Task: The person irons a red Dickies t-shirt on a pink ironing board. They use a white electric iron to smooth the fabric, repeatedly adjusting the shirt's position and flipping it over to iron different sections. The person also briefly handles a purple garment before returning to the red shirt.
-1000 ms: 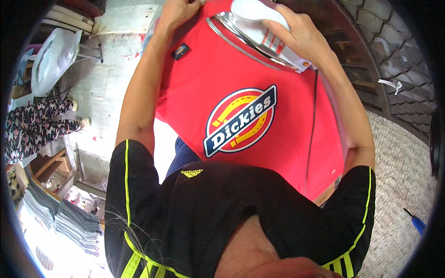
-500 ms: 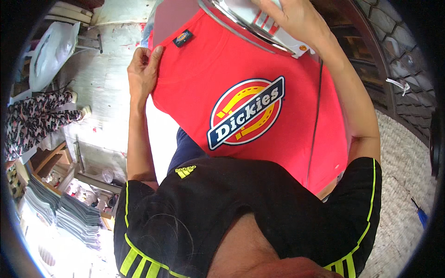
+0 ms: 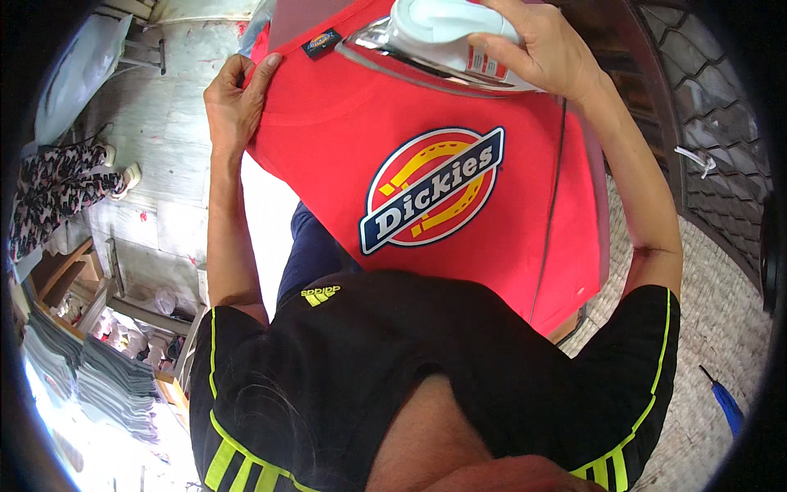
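A red T-shirt point(image 3: 320, 164) lies spread in front of me, with a round printed emblem point(image 3: 434, 193) in yellow, white and dark blue on it. My left hand point(image 3: 238, 94) pinches the shirt's edge at the left between thumb and fingers. Wrapped round the handle of a white and silver iron point(image 3: 447, 41) is my right hand point(image 3: 545, 53). The iron's soleplate is at the upper part of the shirt, its tip close to the small dark neck label point(image 3: 320, 43). A thin dark cord point(image 3: 557, 180) runs down across the shirt's right side.
On the left, stacks of folded grey cloth point(image 3: 119, 389) sit by a wooden frame. A person's patterned trouser legs point(image 3: 61, 184) show at the far left, below a white plastic bag point(image 3: 78, 82). At right are a dark metal lattice point(image 3: 713, 107) and a blue folded umbrella point(image 3: 726, 406) on the floor.
The iron in my right hand has shifted left and toward me, its tip nearing the neck label. My left hand, still pinching the shirt, has moved slightly left and up in view.
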### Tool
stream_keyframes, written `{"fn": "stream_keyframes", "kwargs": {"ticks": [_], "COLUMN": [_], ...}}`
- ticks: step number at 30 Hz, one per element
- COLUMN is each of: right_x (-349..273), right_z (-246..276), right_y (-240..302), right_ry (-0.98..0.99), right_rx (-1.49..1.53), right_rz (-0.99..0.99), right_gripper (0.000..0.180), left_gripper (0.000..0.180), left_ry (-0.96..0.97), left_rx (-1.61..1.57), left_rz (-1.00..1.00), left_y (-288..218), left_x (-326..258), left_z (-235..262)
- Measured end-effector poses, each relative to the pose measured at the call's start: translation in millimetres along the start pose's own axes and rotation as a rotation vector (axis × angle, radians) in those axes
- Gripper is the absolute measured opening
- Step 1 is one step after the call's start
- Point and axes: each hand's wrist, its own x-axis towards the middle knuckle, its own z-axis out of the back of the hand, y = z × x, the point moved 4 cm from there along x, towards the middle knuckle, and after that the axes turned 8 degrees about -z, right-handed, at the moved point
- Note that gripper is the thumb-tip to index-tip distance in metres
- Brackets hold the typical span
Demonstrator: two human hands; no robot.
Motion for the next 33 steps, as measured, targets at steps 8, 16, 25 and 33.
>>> {"fn": "stream_keyframes", "kwargs": {"ticks": [8, 16, 25, 33], "right_x": [17.1, 4.7, -159.4, -337.1], "right_z": [-23.6, -13.3, 115.5, 148.1], "right_y": [41.6, 23.9, 25.3, 132.0], "right_ry": [-0.016, -0.232, -0.701, -1.013], "right_rx": [0.063, 0.184, 0.106, 0.281], "right_rz": [0.105, -0.121, -0.812, -1.278], "right_gripper": [0.033, 0.036, 0.041, 0.042], "left_gripper": [0.039, 0.031, 0.065, 0.106], "left_ry": [-0.008, 0.028, 0.827, 1.392], "left_rx": [-0.085, 0.156, -0.191, -0.621], "left_rz": [0.074, -0.198, -0.689, -0.644], "left_y": [-0.7, -11.1, -178.0, -242.7], "left_x": [-4.1, 10.5, -38.4, -287.3], "left_z": [-4.3, 2.1, -161.4, -336.3]}}
